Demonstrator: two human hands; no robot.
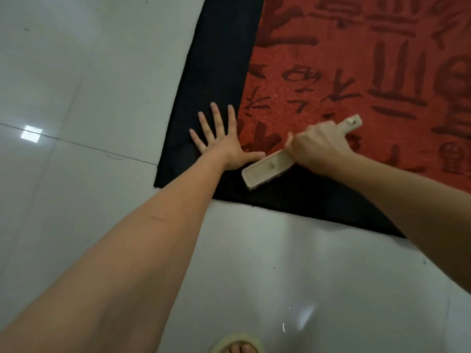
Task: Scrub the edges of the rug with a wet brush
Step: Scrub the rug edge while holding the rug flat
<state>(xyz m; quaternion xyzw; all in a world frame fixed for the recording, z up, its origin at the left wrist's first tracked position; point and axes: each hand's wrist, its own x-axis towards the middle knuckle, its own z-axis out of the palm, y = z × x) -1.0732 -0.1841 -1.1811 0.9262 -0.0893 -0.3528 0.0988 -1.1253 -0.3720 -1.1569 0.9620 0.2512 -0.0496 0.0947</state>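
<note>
A red rug (369,72) with dark characters and a wide black border (216,59) lies on the floor, its near corner at lower left. My left hand (221,141) presses flat on the black border with fingers spread. My right hand (318,146) grips the handle of a cream scrubbing brush (267,169). The brush head lies bristles down on the black border near the corner, and the handle end sticks out past my fist over the red part.
Glossy white floor tiles (89,98) surround the rug on the left and near side, with a wet sheen near the bottom. A foot in a pale yellow sandal (239,346) shows at the bottom edge.
</note>
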